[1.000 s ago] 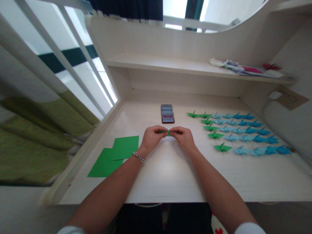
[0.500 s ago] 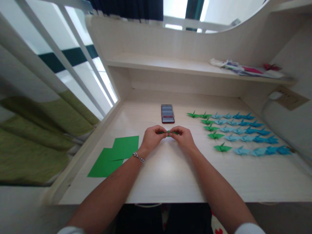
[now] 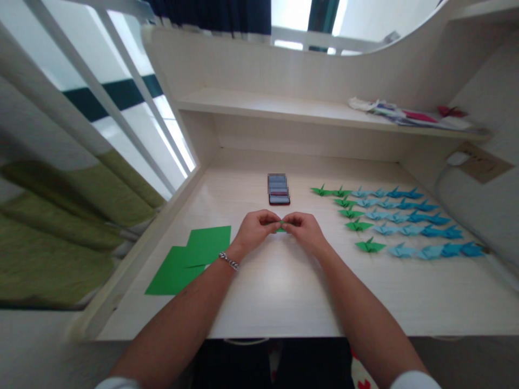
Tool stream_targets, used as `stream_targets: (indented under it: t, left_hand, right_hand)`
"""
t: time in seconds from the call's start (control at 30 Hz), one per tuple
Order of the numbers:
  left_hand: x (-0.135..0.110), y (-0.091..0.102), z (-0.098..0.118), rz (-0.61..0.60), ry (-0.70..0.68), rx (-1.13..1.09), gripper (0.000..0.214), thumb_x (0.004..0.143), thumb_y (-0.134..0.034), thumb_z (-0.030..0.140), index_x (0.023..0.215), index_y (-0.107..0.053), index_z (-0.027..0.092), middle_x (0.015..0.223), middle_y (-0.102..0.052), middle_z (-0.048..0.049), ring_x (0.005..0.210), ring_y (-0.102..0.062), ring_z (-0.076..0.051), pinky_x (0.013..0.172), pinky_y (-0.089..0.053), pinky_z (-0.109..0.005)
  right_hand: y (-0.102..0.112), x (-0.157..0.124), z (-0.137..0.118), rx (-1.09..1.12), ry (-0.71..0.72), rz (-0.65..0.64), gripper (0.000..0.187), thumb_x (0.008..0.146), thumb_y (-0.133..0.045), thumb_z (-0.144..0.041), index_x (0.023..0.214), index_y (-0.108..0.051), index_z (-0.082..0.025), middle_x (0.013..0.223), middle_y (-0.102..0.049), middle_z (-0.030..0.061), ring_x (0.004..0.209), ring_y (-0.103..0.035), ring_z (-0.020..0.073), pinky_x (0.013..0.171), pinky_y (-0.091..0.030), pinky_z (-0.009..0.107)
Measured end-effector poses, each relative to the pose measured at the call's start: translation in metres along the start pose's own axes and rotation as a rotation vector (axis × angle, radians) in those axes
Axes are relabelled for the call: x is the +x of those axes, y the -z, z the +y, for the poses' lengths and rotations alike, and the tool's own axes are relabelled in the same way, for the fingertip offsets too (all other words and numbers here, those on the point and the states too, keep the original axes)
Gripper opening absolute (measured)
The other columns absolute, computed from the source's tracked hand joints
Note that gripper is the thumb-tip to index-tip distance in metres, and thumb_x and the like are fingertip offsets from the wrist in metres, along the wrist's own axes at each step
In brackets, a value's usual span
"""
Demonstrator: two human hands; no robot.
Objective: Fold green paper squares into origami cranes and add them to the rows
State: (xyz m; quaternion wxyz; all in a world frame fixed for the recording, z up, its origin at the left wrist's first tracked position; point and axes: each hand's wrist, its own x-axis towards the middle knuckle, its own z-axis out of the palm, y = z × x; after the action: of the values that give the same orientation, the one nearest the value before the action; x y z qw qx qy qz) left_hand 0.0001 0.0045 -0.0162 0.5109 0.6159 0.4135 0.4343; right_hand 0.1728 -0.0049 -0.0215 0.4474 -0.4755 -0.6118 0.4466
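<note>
My left hand (image 3: 254, 229) and my right hand (image 3: 305, 230) meet over the middle of the white desk (image 3: 284, 286). Both pinch a small folded green paper piece (image 3: 280, 226), most of it hidden by my fingers. A bracelet circles my left wrist. Flat green paper sheets (image 3: 190, 258) lie to the left of my left hand.
A phone (image 3: 279, 190) lies just beyond my hands. Rows of folded paper cranes, green (image 3: 357, 225) and blue (image 3: 409, 221), cover the desk's right side. A shelf (image 3: 308, 111) above holds papers at the right. A window with a curtain is on the left.
My hands have closed in on each other, so less of the green paper piece shows between the fingers. Nothing else has moved.
</note>
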Motion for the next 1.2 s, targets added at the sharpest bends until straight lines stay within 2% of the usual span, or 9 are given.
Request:
stream_targets:
  t: [0.1, 0.3, 0.7, 0.93, 1.2]
  left_hand:
    - [0.000, 0.001, 0.001, -0.016, -0.001, 0.011, 0.016, 0.067, -0.070, 0.024, 0.079, -0.068, 0.014, 0.072, -0.068, -0.0049, 0.062, -0.061, -0.013, 0.062, -0.051, -0.027]
    - [-0.001, 0.001, 0.003, -0.025, 0.019, -0.038, 0.016, 0.066, -0.071, 0.024, 0.077, -0.067, 0.013, 0.071, -0.068, -0.0051, 0.064, -0.062, -0.014, 0.062, -0.052, -0.027]
    - [-0.003, -0.001, 0.009, -0.032, 0.083, -0.137, 0.012, 0.065, -0.071, 0.017, 0.075, -0.066, 0.013, 0.067, -0.066, -0.0024, 0.060, -0.062, -0.012, 0.061, -0.053, -0.026]
    - [-0.004, -0.001, 0.008, -0.040, 0.112, -0.150, 0.014, 0.063, -0.071, 0.018, 0.074, -0.066, 0.012, 0.067, -0.066, -0.0028, 0.060, -0.062, -0.012, 0.060, -0.052, -0.025]
    - [-0.003, -0.002, 0.010, -0.032, 0.106, -0.153, 0.008, 0.066, -0.067, 0.016, 0.074, -0.066, 0.013, 0.064, -0.065, -0.0008, 0.058, -0.060, -0.011, 0.059, -0.051, -0.023]
  right_hand:
    - [-0.001, -0.001, -0.002, 0.048, -0.010, -0.001, 0.016, 0.065, -0.069, -0.026, 0.078, -0.070, -0.017, 0.071, -0.069, 0.0026, 0.063, -0.060, 0.0140, 0.063, -0.047, 0.028]
    - [-0.001, -0.003, -0.010, 0.168, -0.116, 0.004, 0.021, 0.059, -0.072, -0.028, 0.076, -0.071, -0.016, 0.066, -0.068, 0.0034, 0.057, -0.059, 0.0135, 0.057, -0.048, 0.027]
    - [-0.001, -0.004, -0.013, 0.258, -0.190, 0.016, 0.021, 0.056, -0.074, -0.026, 0.075, -0.073, -0.016, 0.067, -0.069, 0.0040, 0.060, -0.062, 0.0150, 0.060, -0.052, 0.029]
    - [0.000, -0.004, -0.011, 0.247, -0.177, -0.012, 0.022, 0.056, -0.075, -0.026, 0.076, -0.074, -0.016, 0.066, -0.069, 0.0047, 0.059, -0.062, 0.0147, 0.059, -0.052, 0.030]
    - [0.000, -0.004, -0.013, 0.376, -0.263, -0.008, 0.024, 0.052, -0.077, -0.024, 0.074, -0.073, -0.015, 0.066, -0.069, 0.0045, 0.059, -0.064, 0.0157, 0.059, -0.052, 0.029]
